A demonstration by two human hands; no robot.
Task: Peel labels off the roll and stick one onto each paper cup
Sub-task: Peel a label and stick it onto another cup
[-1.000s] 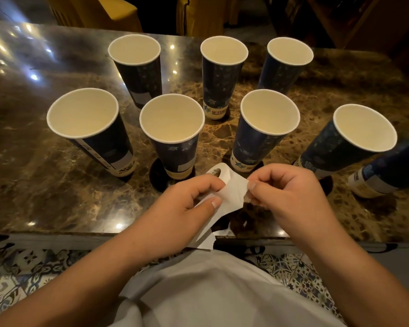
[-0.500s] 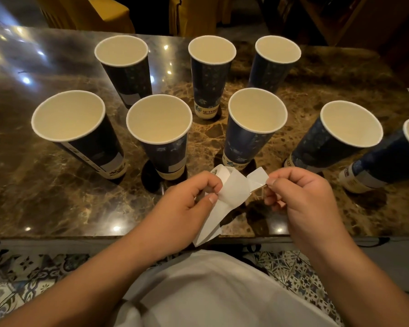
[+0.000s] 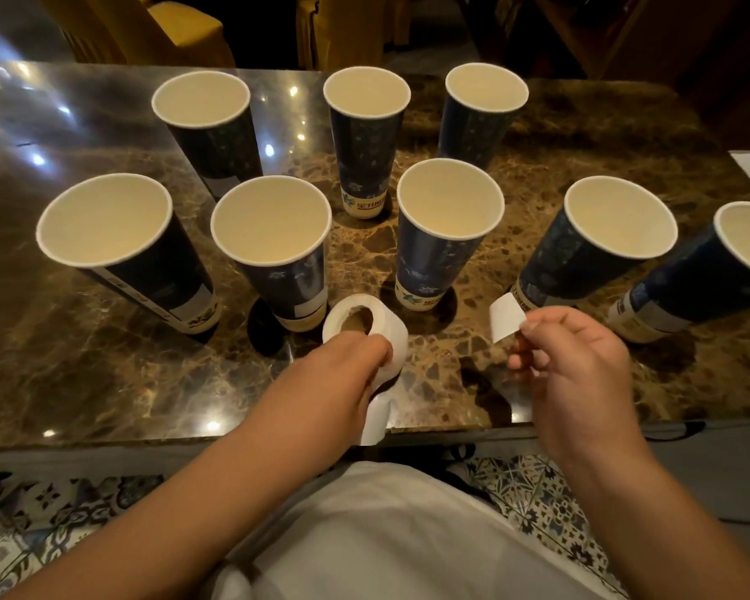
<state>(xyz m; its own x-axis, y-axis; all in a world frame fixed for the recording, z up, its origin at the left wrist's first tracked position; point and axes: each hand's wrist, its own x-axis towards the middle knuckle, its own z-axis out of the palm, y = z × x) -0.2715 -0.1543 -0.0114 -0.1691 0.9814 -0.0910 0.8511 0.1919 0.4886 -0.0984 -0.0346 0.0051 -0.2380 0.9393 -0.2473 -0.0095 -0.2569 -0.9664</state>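
Head view: blank white label [image 3: 506, 317] in right hand [image 3: 576, 365].

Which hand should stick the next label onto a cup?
Probably the right hand: it already pinches the peeled white paper label near the blue paper cups. The left hand grips the white label roll.

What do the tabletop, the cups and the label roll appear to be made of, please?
Tabletop: probably polished marble or a look-alike, brown and veined, with mirror-like glints of lamps. Cups: paper, going by the rolled white rims, matte cream insides and printed dark blue walls. Label roll: matte white paper wound on what looks like a brown cardboard core, its loose backing strip curling down.
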